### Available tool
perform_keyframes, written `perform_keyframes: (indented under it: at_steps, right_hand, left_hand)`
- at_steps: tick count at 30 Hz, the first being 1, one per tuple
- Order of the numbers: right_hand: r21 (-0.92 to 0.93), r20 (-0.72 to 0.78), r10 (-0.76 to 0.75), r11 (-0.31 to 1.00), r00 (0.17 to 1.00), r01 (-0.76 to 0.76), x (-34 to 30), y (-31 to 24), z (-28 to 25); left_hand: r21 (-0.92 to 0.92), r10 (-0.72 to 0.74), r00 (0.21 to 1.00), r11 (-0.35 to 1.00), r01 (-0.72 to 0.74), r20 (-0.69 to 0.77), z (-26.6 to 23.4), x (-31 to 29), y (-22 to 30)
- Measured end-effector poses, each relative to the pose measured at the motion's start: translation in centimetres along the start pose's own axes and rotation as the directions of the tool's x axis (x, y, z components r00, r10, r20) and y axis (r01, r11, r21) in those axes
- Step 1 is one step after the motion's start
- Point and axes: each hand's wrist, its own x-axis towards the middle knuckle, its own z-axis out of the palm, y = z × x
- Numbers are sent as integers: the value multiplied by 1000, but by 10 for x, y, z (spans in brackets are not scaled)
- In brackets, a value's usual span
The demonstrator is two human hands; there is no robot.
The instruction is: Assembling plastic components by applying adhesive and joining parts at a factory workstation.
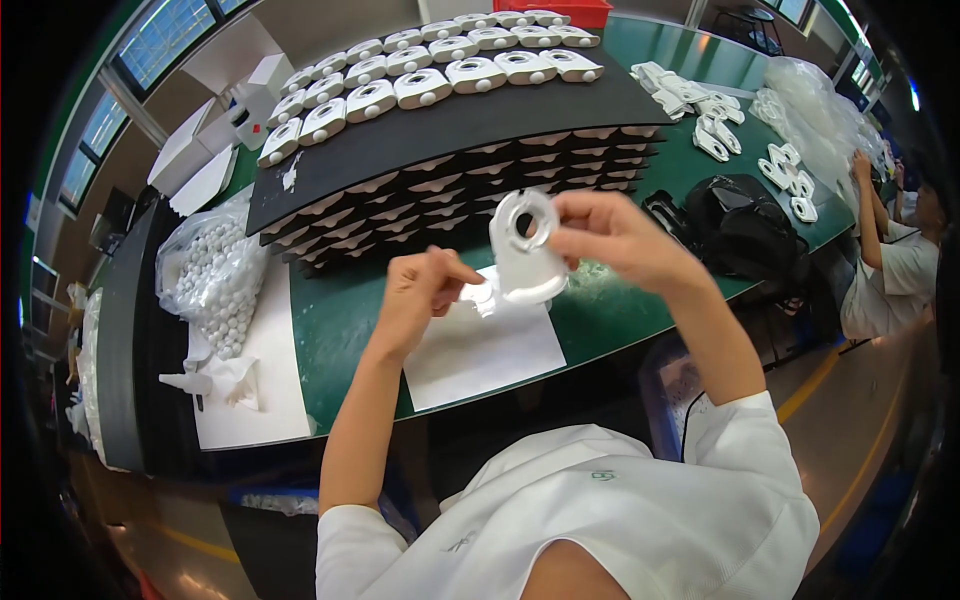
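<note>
My right hand [625, 240] pinches a white plastic part [525, 262] by its edge and holds it tilted above the table. The part has a round ringed hole at its upper end and a thick curved lower edge. Left of it, my left hand [420, 295] has its fingers curled and the index finger pointing right. Whether those curled fingers hold anything is hidden. Close to that fingertip is a white smear or lump [482, 297], partly behind the part. Below both hands, a white sheet of paper [490, 360] lies on the green table [340, 345].
Stacked black boards [540, 115] carry rows of similar white parts [420, 88]. A bag of white balls [215, 265] and crumpled tissue [232, 382] lie left. Right are loose white parts [790, 180], a black bag [745, 230] and clear plastic [820, 110]; a co-worker's arm [868, 210] reaches there.
</note>
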Motion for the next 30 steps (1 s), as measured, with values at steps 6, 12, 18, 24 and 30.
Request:
perform_keyframes:
  at_steps: [6, 12, 18, 24, 30]
  right_hand:
    - [-644, -319, -493, 739, 809, 197, 22, -61, -82]
    - [-755, -511, -539, 654, 669, -50, 81, -47, -209]
    - [-566, -602, -214, 794, 769, -222, 109, -38, -214]
    - [-690, -567, -200, 646, 799, -328, 104, -42, -207]
    - [-870, -362, -347, 459, 865, -180, 98, -38, -174]
  left_hand:
    - [-284, -218, 950, 947, 151, -222, -13, 3, 3]
    - [-397, -290, 939, 896, 198, -186, -9, 10, 3]
    - [-498, -318, 937, 842, 208, -147, -15, 9, -2]
    - [-587, -315, 943, 786, 193, -112, -18, 10, -6]
    - [-599, -316, 944, 775, 200, -93, -16, 10, -5]
